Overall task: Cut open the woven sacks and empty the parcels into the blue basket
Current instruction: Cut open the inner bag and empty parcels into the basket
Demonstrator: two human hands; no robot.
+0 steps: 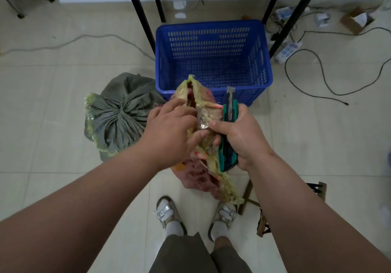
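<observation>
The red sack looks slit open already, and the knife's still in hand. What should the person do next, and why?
Probably pull the slit wider with both hands. The red sack gapes at its top, the left hand grips one edge, and the right hand grips the other along with the utility knife. The blue basket holds no parcels yet.

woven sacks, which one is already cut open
The reddish woven sack held between both hands: its yellow-green top edge gapes apart. The grey woven sack on the floor to its left is still gathered and tied shut at its top.

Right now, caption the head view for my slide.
Both hands pull open a cut woven sack, right hand gripping a utility knife, before the blue basket.
</observation>
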